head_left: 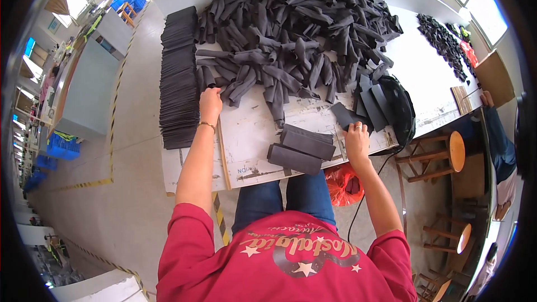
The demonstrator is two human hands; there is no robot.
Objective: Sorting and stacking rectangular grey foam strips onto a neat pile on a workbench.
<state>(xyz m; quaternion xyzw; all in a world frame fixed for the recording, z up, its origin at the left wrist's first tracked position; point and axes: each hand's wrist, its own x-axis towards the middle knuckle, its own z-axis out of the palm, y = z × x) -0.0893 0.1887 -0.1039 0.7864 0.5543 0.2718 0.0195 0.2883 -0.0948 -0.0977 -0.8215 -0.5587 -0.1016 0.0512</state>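
Note:
At the left of the pile, my left hand point(211, 105) has its fingers closed at the lower end of a dark grey rolled fabric piece point(208, 78). My right hand point(357, 141) pinches the near edge of a flat dark grey fabric piece point(348, 116) at the table's right. Beside that piece, more flat dark pieces point(375, 104) lean against a round black mesh-like thing point(401, 113). Two folded dark bundles point(302, 150) lie between my hands near the front edge. A large heap of loose rolled dark grey pieces point(296, 28) covers the far part of the table.
A long, tightly packed stack of dark pieces point(179, 78) runs along the white table's point(246, 134) left edge. A red plastic bag point(342, 185) is below the front edge. Wooden stools point(456, 152) stand at the right, near a hanging black cord point(363, 196). Another person's leg point(498, 140) shows far right.

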